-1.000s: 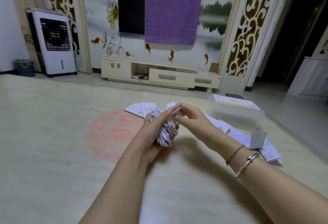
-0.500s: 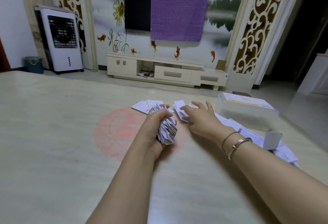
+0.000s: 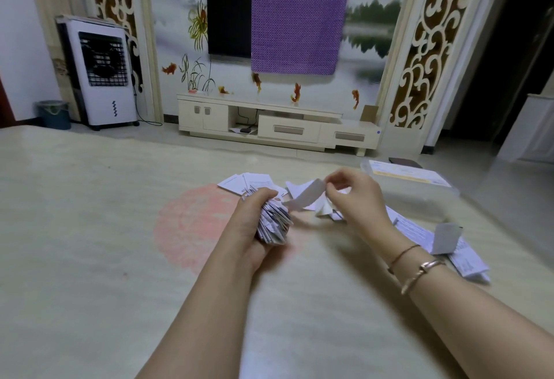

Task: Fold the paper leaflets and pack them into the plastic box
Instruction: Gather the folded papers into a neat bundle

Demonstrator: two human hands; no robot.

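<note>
Head | L hand (image 3: 254,228) grips folded wad (image 3: 274,222) | R hand (image 3: 356,195) pinches blurred leaflet (image 3: 305,197)

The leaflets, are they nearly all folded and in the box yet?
Not yet. Done: a thick bundle of folded leaflets, gripped in the left hand. In hand: the right hand pinches one leaflet lifted off the table. Left: loose leaflets lie on the table, and the plastic box at the far right shows no folded bundle inside, so packing remains.
</note>
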